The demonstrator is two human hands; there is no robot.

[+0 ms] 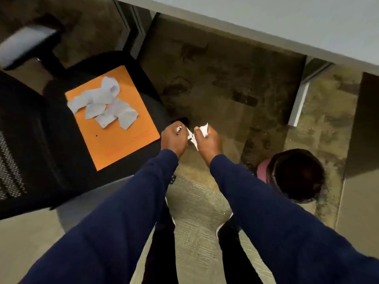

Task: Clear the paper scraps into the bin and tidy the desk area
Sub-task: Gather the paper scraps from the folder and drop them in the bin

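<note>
Several white paper scraps lie on an orange folder that rests on the black seat of an office chair at the left. My left hand and my right hand are close together over the carpet, right of the chair. Each hand grips part of a crumpled white paper scrap, which shows between and above the curled fingers. A round dark bin with a pink rim stands on the floor at the right, below my right forearm.
A grey desk top runs across the upper right, with its metal leg on the stained carpet. The chair's armrest is at the upper left. My legs and shoes show at the bottom.
</note>
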